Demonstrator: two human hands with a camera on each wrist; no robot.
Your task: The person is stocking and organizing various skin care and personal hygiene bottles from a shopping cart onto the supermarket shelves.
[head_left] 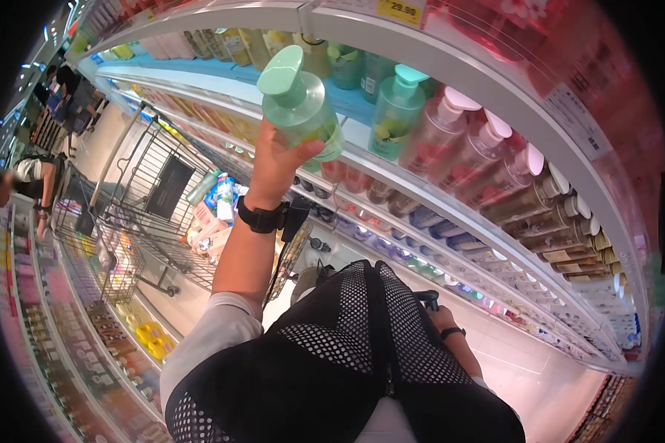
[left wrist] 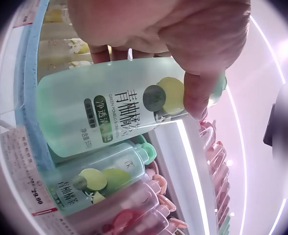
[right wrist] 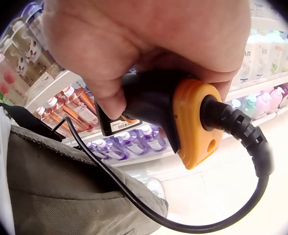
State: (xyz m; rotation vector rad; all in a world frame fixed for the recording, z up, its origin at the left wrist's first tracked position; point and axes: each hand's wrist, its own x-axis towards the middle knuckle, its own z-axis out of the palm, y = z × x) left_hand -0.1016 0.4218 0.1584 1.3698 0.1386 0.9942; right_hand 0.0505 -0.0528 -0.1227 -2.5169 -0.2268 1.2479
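My left hand (head_left: 273, 168) grips a pale green pump bottle (head_left: 300, 111) and holds it up, tilted, in front of the shelf. In the left wrist view the bottle (left wrist: 65, 105) shows a green citrus picture and printed lettering, with the thumb (left wrist: 197, 95) across its label side. A similar green bottle (head_left: 393, 122) stands on the shelf just beside it. Low at my side, my right hand (head_left: 442, 320) holds a black-and-orange corded handheld device (right wrist: 195, 125). Its thick black cable (right wrist: 183, 226) loops toward my trousers; part of the device is hidden by the palm.
Pink pump bottles (head_left: 445, 122) line the same shelf, with more rows below. A wire shopping cart (head_left: 129, 184) holding packaged goods stands to the left. Another person (head_left: 41, 177) is beyond it, near the opposite shelves (head_left: 89, 354).
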